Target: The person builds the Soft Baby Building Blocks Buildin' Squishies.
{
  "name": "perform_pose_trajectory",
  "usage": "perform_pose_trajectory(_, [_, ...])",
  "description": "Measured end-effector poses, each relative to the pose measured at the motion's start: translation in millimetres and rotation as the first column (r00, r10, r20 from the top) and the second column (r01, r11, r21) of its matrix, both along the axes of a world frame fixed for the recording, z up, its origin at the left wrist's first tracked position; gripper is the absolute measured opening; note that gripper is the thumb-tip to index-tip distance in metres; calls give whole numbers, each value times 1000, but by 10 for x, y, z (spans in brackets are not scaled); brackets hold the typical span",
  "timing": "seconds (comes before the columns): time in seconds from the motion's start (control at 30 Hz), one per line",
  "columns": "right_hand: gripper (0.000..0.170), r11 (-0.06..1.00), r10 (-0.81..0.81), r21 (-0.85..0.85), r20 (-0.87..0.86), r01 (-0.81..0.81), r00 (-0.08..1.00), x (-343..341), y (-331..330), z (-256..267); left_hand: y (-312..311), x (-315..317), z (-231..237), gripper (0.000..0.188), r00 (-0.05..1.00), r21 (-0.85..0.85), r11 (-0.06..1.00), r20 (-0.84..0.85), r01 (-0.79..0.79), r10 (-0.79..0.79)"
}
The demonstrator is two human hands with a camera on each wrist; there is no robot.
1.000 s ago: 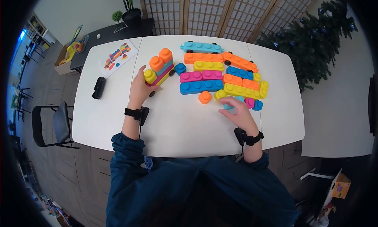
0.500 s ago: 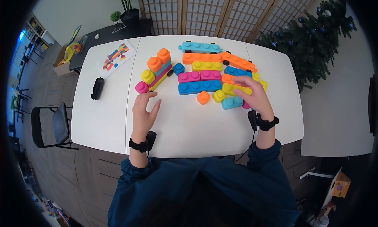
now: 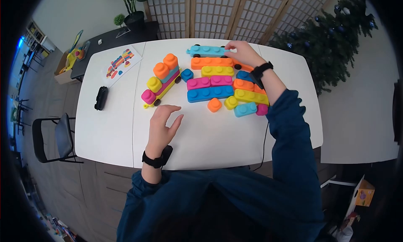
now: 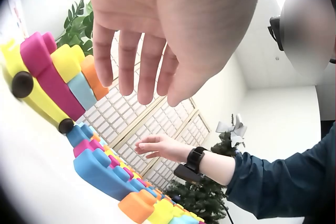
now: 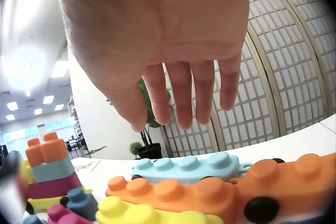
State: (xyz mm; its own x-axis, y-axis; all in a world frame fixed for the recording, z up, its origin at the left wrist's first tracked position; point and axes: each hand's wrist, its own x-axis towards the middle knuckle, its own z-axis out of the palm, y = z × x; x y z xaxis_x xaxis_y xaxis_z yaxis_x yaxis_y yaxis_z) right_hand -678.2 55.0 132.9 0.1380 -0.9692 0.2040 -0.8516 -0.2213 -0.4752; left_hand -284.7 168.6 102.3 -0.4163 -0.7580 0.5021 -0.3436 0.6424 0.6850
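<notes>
Left hand point(image 3: 160, 129) hovers, fingers point(image 4: 149, 69) loosely curved; right hand point(image 3: 243, 53) stretches farther forward.

Three cameras train on one white, rounded-corner table point(image 3: 218, 145). The head-worn one looks forward and steeply down, set back enough, I see from the room, to cover nearly the whole top. The black left-wrist camera point(image 3: 167, 155), low and canted, faces across the table, left-hand fingers point(image 4: 150, 69) hanging close before it. The black right-wrist camera point(image 3: 257, 77) peers nearly level, right-hand fingers point(image 5: 181, 92) equally close. All three views share the wood-framed, white-paned lattice screen point(image 3: 214, 11) and the yellow-based, multicoloured plastic block stack point(image 3: 167, 79); head and left-wrist views share the right dark-blue cloth sleeve point(image 3: 294, 128).
</notes>
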Motion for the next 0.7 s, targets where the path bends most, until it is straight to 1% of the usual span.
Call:
perform_pose_trajectory(0.07, [31, 1000, -5, 18, -79, 7, 997, -8, -199, -97, 24, 5, -2, 24, 1000, 7, 1000, 3, 7, -7])
perform_pose_trajectory(0.1, [31, 1000, -9, 16, -78, 10, 997, 1, -273, -150, 22, 16, -8, 24, 1000, 15, 1000, 10, 4, -4])
perform_pose_trajectory(0.17, [32, 997, -34, 57, -134, 42, 990, 46, -413, -253, 16, 33, 3, 23, 1000, 18, 1000, 22, 1, -1])
perform_pose_trajectory(0.2, [36, 995, -39, 79, -169, 53, 985, 74, -485, -311, 16, 35, 10, 23, 1000, 28, 1000, 25, 0, -1])
perform_pose_trajectory(0.23, [36, 996, -37, 77, -169, 51, 985, 79, -545, -391, 11, 34, 12, 23, 1000, 38, 999, 26, -3, 2])
perform_pose_trajectory(0.3, [40, 989, -105, 71, -267, 129, 958, 94, -638, -530, -3, 36, 8, 22, 1000, 23, 1000, 28, 4, -5])
perform_pose_trajectory(0.33, [45, 982, -121, 100, -303, 158, 945, 98, -696, -570, -12, 43, 9, 22, 999, 8, 1000, 32, 14, -14])
perform_pose_trajectory(0.37, [45, 983, -117, 98, -302, 152, 946, 105, -757, -607, -17, 57, 12, 22, 999, 6, 1000, 33, 9, -9])
perform_pose_trajectory(0.43, [49, 973, -100, 167, -314, 159, 944, 114, -850, -667, -4, 81, 13, 21, 999, 33, 999, 37, 2, -3])
perform_pose_trajectory(0.47, [50, 971, -98, 186, -268, 152, 958, 100, -872, -698, -9, 90, 11, 21, 999, 33, 999, 36, -2, 1])
perform_pose_trajectory(0.57, [53, 972, -97, 185, -246, 145, 964, 76, -899, -783, -20, 128, -5, 19, 999, 42, 999, 40, -24, 22])
perform_pose_trajectory(0.7, [55, 979, -94, 160, -202, 128, 975, 56, -787, -637, -37, 124, -16, 18, 999, 62, 998, 33, -18, 16])
